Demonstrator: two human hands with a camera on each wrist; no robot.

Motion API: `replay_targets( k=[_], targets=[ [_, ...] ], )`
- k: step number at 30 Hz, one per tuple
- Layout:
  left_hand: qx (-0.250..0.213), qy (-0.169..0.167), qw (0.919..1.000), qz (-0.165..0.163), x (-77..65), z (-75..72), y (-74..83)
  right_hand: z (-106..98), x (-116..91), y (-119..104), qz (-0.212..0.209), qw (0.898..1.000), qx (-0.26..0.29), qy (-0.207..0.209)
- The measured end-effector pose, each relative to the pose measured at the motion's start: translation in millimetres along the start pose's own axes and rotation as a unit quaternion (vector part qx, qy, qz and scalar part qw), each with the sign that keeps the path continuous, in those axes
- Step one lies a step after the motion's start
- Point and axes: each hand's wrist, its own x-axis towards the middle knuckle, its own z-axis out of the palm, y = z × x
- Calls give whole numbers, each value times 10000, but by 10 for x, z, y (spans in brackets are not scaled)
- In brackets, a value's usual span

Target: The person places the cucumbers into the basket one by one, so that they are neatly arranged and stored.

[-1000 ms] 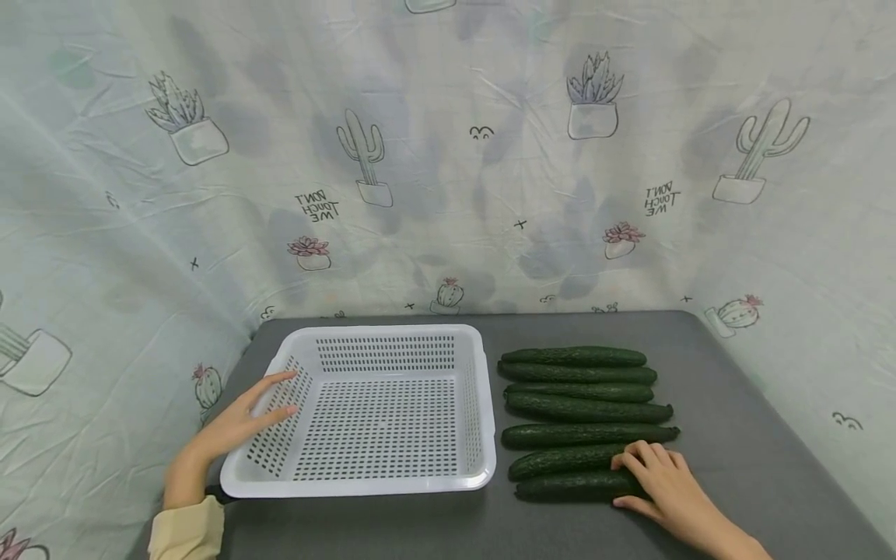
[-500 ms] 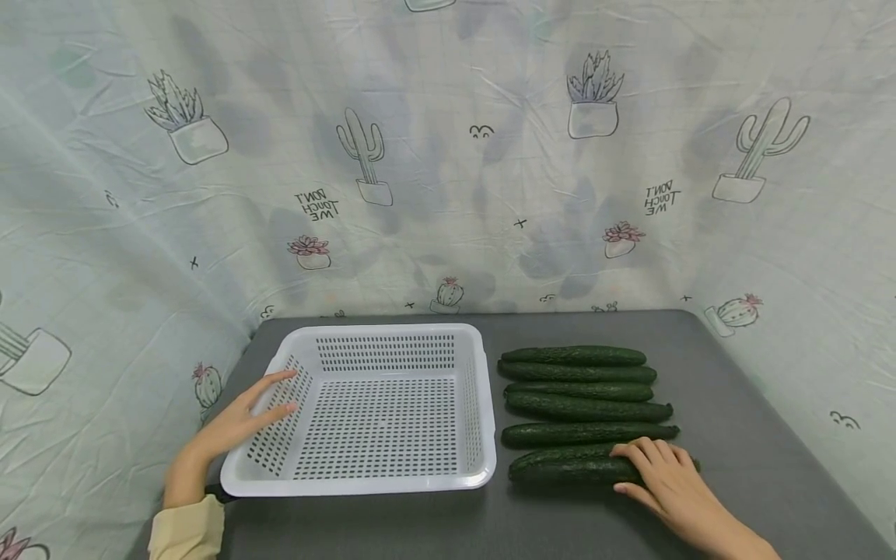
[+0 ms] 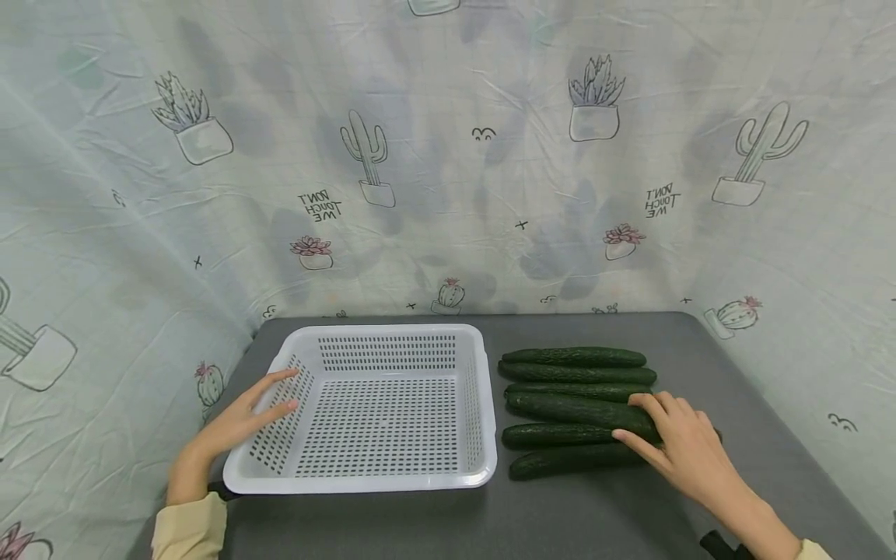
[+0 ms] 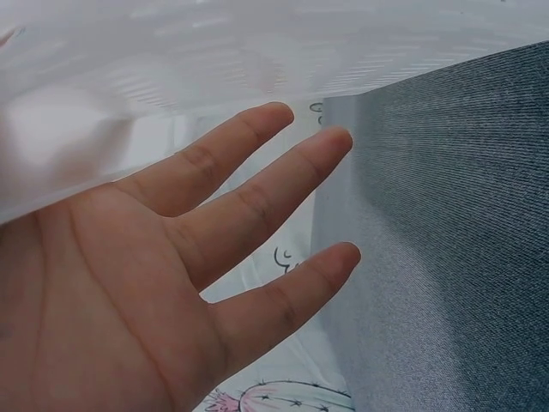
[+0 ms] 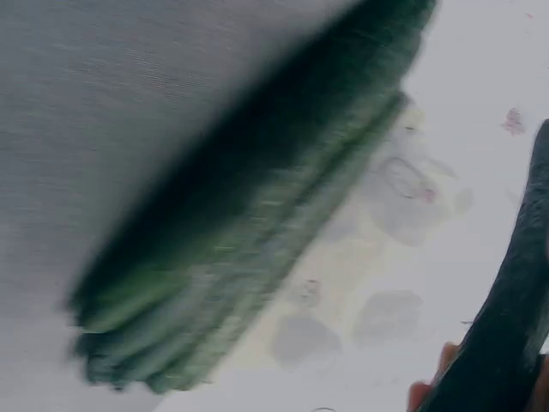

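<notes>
The right hand [image 3: 689, 451] gripped a long, tapered, dark-green cucumber [image 5: 519, 318], raised over a row of similar cucumbers [image 3: 574, 356], rough-skinned and rod-shaped, which lay side by side on a grey, finely ribbed tabletop [image 3: 560, 525]. The left hand [image 3: 241, 424], fingers extended and spread, rested at the left wall of a rectangular, round-cornered white plastic basket [image 3: 360, 487] with slotted perforations. Behind hung creased pale cloth [image 3: 448, 179] with cactus drawings.
</notes>
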Motion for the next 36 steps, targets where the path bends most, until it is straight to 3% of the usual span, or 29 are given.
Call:
replay_targets(
  k=[4, 13, 18, 24, 31, 36],
  targets=[
    [7, 9, 10000, 38, -8, -2, 13, -100, 181, -84, 39, 9999, -94, 90],
    [-587, -195, 9979, -203, 2, -3, 17, -224, 514, -467, 162, 9988, 132, -434],
    [-571, -191, 9979, -221, -11, 3, 21, -206, 653, -642, 116, 9982, 107, -584],
    [-189, -4, 9998, -117, -20, 12, 15, -150, 804, -834, 36, 9965, -17, -835],
    [-637, -142, 9976, -228, -13, 18, 6, -74, 999, -1052, -186, 9954, 43, -937],
    [-703, -168, 9971, -234, -16, 22, 16, -25, 1131, -1211, -343, 9951, 51, -924]
  ],
)
